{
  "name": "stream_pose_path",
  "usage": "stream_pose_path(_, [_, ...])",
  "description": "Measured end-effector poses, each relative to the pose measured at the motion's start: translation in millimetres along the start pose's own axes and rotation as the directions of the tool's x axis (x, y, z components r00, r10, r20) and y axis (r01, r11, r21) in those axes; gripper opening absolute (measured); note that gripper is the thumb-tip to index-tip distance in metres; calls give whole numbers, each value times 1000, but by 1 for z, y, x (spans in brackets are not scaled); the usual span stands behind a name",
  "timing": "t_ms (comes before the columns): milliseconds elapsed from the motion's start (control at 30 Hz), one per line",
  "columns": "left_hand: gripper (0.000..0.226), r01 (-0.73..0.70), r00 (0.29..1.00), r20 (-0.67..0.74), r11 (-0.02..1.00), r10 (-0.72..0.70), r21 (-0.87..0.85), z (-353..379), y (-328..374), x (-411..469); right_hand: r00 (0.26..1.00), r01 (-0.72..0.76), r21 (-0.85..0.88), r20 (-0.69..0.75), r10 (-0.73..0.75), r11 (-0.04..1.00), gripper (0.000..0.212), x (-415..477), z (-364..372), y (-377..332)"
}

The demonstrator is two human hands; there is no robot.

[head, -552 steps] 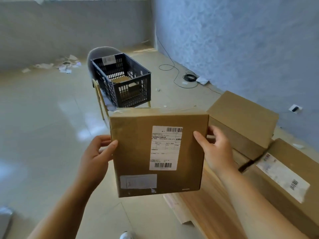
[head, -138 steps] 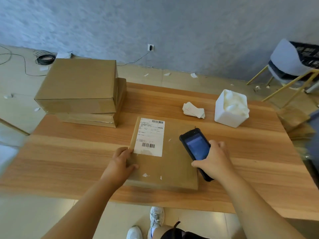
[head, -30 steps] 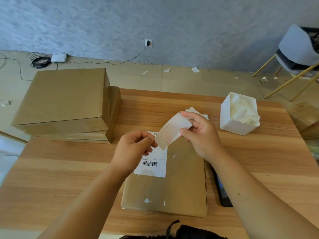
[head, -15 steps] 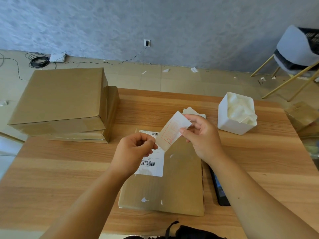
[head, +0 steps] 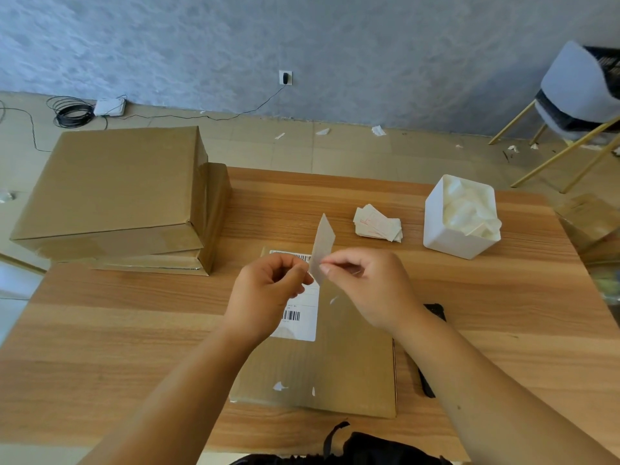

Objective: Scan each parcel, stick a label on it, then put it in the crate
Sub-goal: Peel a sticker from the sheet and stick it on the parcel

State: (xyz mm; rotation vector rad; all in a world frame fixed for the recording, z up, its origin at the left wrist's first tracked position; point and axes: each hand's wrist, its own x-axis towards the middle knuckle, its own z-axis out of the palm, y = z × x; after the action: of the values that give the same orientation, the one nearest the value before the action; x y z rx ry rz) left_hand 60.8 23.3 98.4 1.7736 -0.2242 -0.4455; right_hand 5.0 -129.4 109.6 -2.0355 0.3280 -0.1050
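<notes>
A flat brown parcel (head: 339, 360) with a white shipping label lies on the wooden table (head: 100, 330) in front of me. Above it both hands meet at a small label slip (head: 322, 245), which stands nearly upright and edge-on. My right hand (head: 365, 286) pinches its lower edge. My left hand (head: 268, 290) pinches at the same lower corner. The black handheld scanner (head: 432, 347) lies on the table right of the parcel, mostly hidden by my right forearm. The black crate (head: 609, 63) shows at the far right edge, on a chair.
Two stacked brown boxes (head: 117, 193) sit at the table's back left. A pile of label slips (head: 377, 224) and a white bin of crumpled backing paper (head: 461, 218) are at the back right. Cables and paper scraps lie on the floor.
The slip has turned from facing me to nearly edge-on and upright. Both hands have drawn together at its lower corner.
</notes>
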Motion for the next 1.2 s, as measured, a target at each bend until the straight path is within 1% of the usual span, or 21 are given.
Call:
stream_pose_path(67, [18,-13,1000,12,1000,13,-7,2,1,0,999,-25,33,49,24,999,10,2,4,0])
stream_pose_path(133, [18,-31,999,24,1000,31,-4,3,3,-1,997,-58,81,62,53,995,10,4,5,-1])
stream_pose_path(200, [16,-57,998,39,998,56,31,3,4,0,996,-65,96,60,60,993,10,5,3,0])
stream_pose_path(267, [16,-89,994,67,992,83,89,2,4,0,997,-62,89,55,57,994,17,5,2,0])
stream_pose_path(333, [15,-107,991,96,985,94,132,2,4,0,996,-68,63,60,64,996,21,5,1,1])
stream_pose_path(567, [14,-129,985,136,974,105,185,-3,3,1,994,-72,-21,78,73,997,13,5,0,0])
stream_pose_path(700, [15,-113,984,158,975,83,189,-5,4,2,995,-58,-28,85,60,998,12,4,-2,-3])
stream_pose_path(933, [20,-93,977,208,980,55,177,-7,6,2,997,-28,-116,72,37,993,13,2,-2,-6])
stream_pose_path(1033, [21,-106,974,214,979,67,174,-5,6,1,997,-28,-143,61,37,989,13,2,0,-5])
stream_pose_path(1100, [21,-120,974,209,978,83,171,-5,6,-1,996,-61,-129,56,68,990,13,1,1,-6])
stream_pose_path(1200, [20,-131,977,188,977,99,168,-5,5,-1,985,-151,-65,75,156,986,14,0,3,-8])
